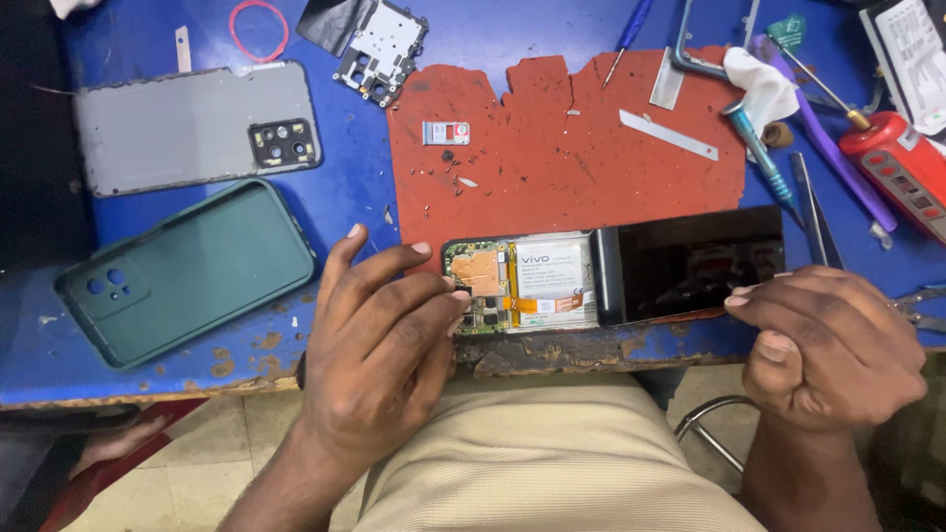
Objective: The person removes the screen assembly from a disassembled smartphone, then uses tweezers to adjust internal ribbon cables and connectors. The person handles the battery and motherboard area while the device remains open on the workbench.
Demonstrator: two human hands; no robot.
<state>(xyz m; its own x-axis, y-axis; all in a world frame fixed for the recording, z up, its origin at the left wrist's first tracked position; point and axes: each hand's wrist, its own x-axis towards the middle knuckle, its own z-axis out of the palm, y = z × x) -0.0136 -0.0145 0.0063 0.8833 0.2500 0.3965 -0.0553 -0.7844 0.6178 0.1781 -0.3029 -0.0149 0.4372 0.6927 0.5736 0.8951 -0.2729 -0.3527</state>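
Observation:
An opened phone [522, 286] lies on a worn red mat [572, 148] at the bench's near edge. Its circuit board, copper shield and white battery are exposed. A black screen panel [695, 261] lies over its right half. My left hand [379, 335] rests its fingertips on the phone's left end. My right hand [833, 345] pinches the screen panel's right edge with thumb and forefinger; the other fingers are curled.
A grey back cover [187, 123] and a dark green phone case [187, 271] lie at left. A black frame piece [379, 44] and red rubber band [258, 28] sit at the back. Screwdrivers, tweezers [813, 212], metal strips and a red tool [902, 167] crowd the right.

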